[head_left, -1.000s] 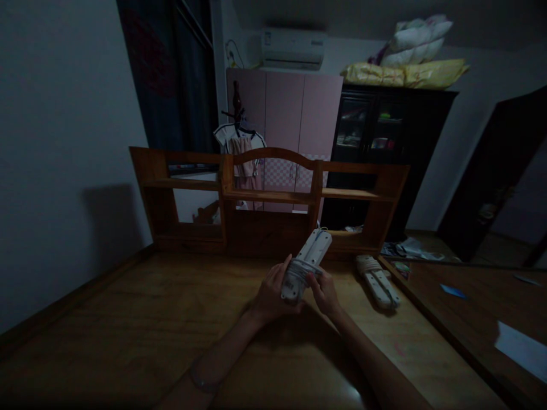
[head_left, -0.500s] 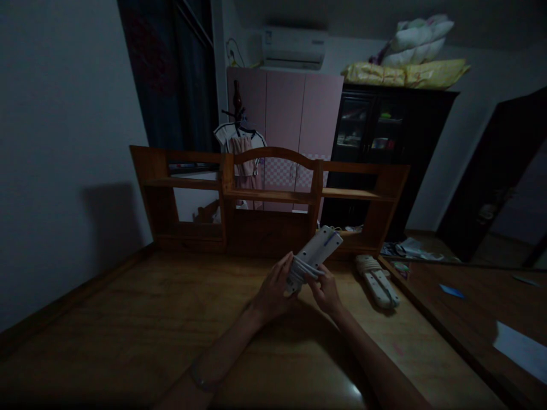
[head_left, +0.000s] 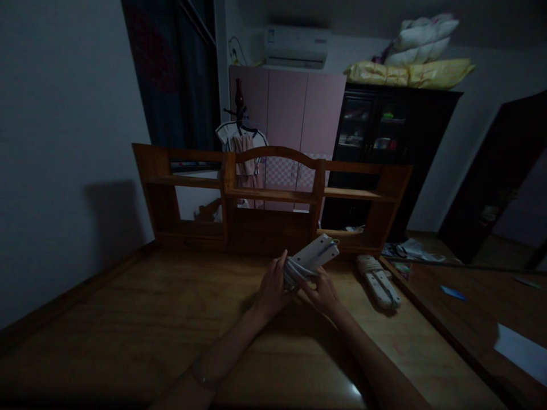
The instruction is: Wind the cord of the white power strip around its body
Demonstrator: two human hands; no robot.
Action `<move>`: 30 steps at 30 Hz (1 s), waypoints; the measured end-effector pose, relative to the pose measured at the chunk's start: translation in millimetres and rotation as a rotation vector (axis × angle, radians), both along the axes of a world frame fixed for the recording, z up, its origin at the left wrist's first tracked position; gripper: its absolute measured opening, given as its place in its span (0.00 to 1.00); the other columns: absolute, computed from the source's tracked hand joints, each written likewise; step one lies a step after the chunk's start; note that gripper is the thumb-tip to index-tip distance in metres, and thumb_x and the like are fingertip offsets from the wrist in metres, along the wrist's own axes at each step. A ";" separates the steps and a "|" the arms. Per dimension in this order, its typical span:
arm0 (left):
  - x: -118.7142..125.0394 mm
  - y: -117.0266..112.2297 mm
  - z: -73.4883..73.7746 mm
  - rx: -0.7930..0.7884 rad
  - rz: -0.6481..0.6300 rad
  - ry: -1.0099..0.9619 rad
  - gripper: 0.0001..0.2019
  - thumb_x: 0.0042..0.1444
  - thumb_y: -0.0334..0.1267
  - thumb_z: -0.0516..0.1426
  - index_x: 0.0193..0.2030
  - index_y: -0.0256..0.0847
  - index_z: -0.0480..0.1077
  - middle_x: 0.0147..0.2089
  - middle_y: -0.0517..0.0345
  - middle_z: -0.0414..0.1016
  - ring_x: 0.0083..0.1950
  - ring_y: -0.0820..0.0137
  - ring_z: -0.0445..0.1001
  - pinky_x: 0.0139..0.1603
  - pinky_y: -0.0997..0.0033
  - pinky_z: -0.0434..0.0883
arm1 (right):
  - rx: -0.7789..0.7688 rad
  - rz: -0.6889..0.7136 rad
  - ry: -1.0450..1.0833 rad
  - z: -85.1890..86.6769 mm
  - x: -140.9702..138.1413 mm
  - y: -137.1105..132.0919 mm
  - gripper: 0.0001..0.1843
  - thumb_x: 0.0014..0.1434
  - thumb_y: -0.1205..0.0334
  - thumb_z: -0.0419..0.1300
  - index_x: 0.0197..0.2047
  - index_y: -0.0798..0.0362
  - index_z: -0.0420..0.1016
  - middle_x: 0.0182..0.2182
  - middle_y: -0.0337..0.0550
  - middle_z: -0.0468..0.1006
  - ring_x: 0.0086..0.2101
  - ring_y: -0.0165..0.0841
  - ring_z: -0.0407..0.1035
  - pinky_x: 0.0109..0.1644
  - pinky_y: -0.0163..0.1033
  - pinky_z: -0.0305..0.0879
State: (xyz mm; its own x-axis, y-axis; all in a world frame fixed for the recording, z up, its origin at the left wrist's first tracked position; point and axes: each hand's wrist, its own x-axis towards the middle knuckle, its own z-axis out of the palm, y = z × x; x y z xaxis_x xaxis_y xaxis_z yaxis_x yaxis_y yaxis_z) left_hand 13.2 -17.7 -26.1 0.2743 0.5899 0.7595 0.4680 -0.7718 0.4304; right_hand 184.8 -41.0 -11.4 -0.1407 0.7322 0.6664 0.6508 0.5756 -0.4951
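A pale power strip (head_left: 315, 254) is held tilted above the desk, its far end pointing up and to the right. Grey cord (head_left: 294, 272) is wound in several turns about its near end. My left hand (head_left: 271, 290) grips that near end from the left, fingers closed round it. On the other side my right hand (head_left: 322, 293) is closed on the cord at the strip's lower edge; its fingertips are partly hidden. A second power strip (head_left: 382, 289), with cord wrapped round its far end, lies on the desk to the right.
The wooden desk (head_left: 141, 319) carries a low shelf unit (head_left: 273, 196) along its back edge. To the right, a brown surface (head_left: 478, 296) holds a blue card (head_left: 453, 292) and a white sheet (head_left: 521, 350). A wall (head_left: 68, 171) borders the left.
The power strip has tilted flatter and dropped slightly at its far end. My right hand has shifted a little left along the cord, and more cord turns show near my left fingers.
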 end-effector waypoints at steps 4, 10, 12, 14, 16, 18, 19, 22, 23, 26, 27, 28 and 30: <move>-1.1 -0.7 0.7 0.010 0.078 -0.028 0.42 0.51 0.45 0.61 0.68 0.42 0.43 0.59 0.44 0.60 0.59 0.58 0.62 0.59 0.55 0.63 | -0.053 0.012 -0.053 -5.3 0.9 1.3 0.18 0.57 0.50 0.59 0.46 0.49 0.76 0.44 0.46 0.75 0.45 0.42 0.68 0.49 0.43 0.64; -3.4 -2.2 3.4 -0.031 0.123 -0.077 0.35 0.49 0.49 0.61 0.61 0.43 0.55 0.55 0.47 0.63 0.56 0.59 0.64 0.58 0.57 0.64 | -0.073 0.003 -0.135 -10.6 4.5 1.3 0.20 0.64 0.50 0.48 0.43 0.51 0.76 0.41 0.47 0.76 0.42 0.40 0.68 0.48 0.43 0.62; -3.0 -3.1 4.6 -0.035 0.124 -0.089 0.33 0.49 0.50 0.61 0.59 0.43 0.56 0.54 0.49 0.64 0.55 0.60 0.65 0.57 0.58 0.64 | -0.089 0.001 -0.114 -12.0 5.0 1.6 0.22 0.66 0.51 0.43 0.43 0.51 0.75 0.40 0.47 0.75 0.41 0.38 0.69 0.47 0.42 0.63; -2.5 -3.3 5.0 -0.039 0.121 -0.091 0.32 0.49 0.50 0.61 0.58 0.43 0.57 0.53 0.49 0.64 0.55 0.61 0.65 0.56 0.59 0.65 | -0.097 -0.002 -0.113 -13.2 5.3 2.7 0.23 0.67 0.50 0.42 0.42 0.51 0.75 0.39 0.47 0.75 0.40 0.38 0.69 0.45 0.41 0.63; -2.2 -2.9 4.4 -0.042 0.126 -0.085 0.33 0.48 0.51 0.62 0.58 0.42 0.57 0.53 0.49 0.64 0.54 0.60 0.65 0.56 0.59 0.65 | -0.090 0.010 -0.130 -14.1 5.7 4.3 0.24 0.67 0.49 0.42 0.40 0.52 0.76 0.39 0.47 0.75 0.39 0.38 0.69 0.45 0.41 0.63; -2.3 -2.3 3.6 -0.040 0.136 -0.069 0.35 0.47 0.52 0.62 0.58 0.41 0.56 0.53 0.48 0.65 0.54 0.59 0.65 0.56 0.58 0.65 | -0.084 0.040 -0.145 -14.5 6.1 6.0 0.24 0.66 0.48 0.44 0.39 0.52 0.77 0.40 0.47 0.76 0.41 0.38 0.69 0.46 0.41 0.62; -2.5 -2.1 3.4 -0.038 0.141 -0.059 0.35 0.47 0.53 0.62 0.58 0.41 0.56 0.53 0.48 0.65 0.55 0.58 0.65 0.56 0.57 0.65 | -0.083 0.055 -0.146 -14.4 6.3 6.5 0.23 0.66 0.48 0.45 0.39 0.51 0.78 0.40 0.47 0.76 0.42 0.39 0.69 0.47 0.41 0.62; -3.3 -2.6 4.2 -0.030 0.159 -0.027 0.36 0.46 0.54 0.62 0.59 0.41 0.56 0.53 0.47 0.65 0.55 0.57 0.65 0.55 0.56 0.66 | -0.083 0.078 -0.126 -13.0 5.8 6.2 0.21 0.65 0.49 0.48 0.38 0.50 0.79 0.41 0.46 0.77 0.43 0.39 0.69 0.48 0.41 0.62; -3.6 -3.0 4.8 -0.026 0.166 -0.020 0.36 0.46 0.54 0.62 0.59 0.41 0.56 0.53 0.47 0.65 0.55 0.56 0.65 0.55 0.56 0.66 | -0.083 0.080 -0.117 -12.1 5.3 5.6 0.21 0.64 0.49 0.48 0.38 0.50 0.79 0.41 0.46 0.77 0.43 0.39 0.69 0.48 0.41 0.62; -4.0 -4.5 6.5 -0.006 0.176 -0.018 0.35 0.46 0.54 0.61 0.58 0.42 0.57 0.52 0.47 0.66 0.54 0.56 0.66 0.53 0.55 0.67 | -0.089 0.073 -0.094 -9.4 3.3 3.2 0.21 0.64 0.49 0.49 0.36 0.50 0.80 0.41 0.46 0.78 0.42 0.39 0.70 0.47 0.42 0.63; -4.0 -5.0 6.6 -0.002 0.176 -0.020 0.35 0.46 0.54 0.61 0.58 0.42 0.57 0.52 0.47 0.66 0.54 0.56 0.67 0.53 0.55 0.67 | -0.091 0.069 -0.093 -8.8 2.8 2.8 0.21 0.64 0.49 0.49 0.35 0.50 0.80 0.40 0.47 0.78 0.41 0.39 0.70 0.46 0.42 0.63; -3.8 -5.4 6.6 0.002 0.178 -0.022 0.35 0.46 0.54 0.61 0.58 0.42 0.57 0.52 0.47 0.66 0.54 0.56 0.67 0.53 0.55 0.67 | -0.092 0.061 -0.094 -8.6 2.5 2.6 0.21 0.64 0.48 0.50 0.35 0.50 0.80 0.39 0.47 0.78 0.40 0.39 0.70 0.45 0.41 0.63; -3.2 -6.0 6.0 0.003 0.185 -0.026 0.35 0.46 0.53 0.62 0.59 0.42 0.57 0.52 0.47 0.66 0.54 0.56 0.67 0.53 0.56 0.67 | -0.091 0.036 -0.105 -9.3 2.4 3.3 0.22 0.63 0.47 0.49 0.32 0.50 0.79 0.37 0.46 0.79 0.38 0.39 0.71 0.41 0.40 0.63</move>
State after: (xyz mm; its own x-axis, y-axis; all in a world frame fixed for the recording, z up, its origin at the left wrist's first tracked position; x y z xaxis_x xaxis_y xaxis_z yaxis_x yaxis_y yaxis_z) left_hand 10.0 -23.7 -20.1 0.1416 0.6264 0.7665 0.5912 -0.6746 0.4420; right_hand 187.3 -37.7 -20.7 -0.2338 0.7820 0.5777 0.6815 0.5556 -0.4763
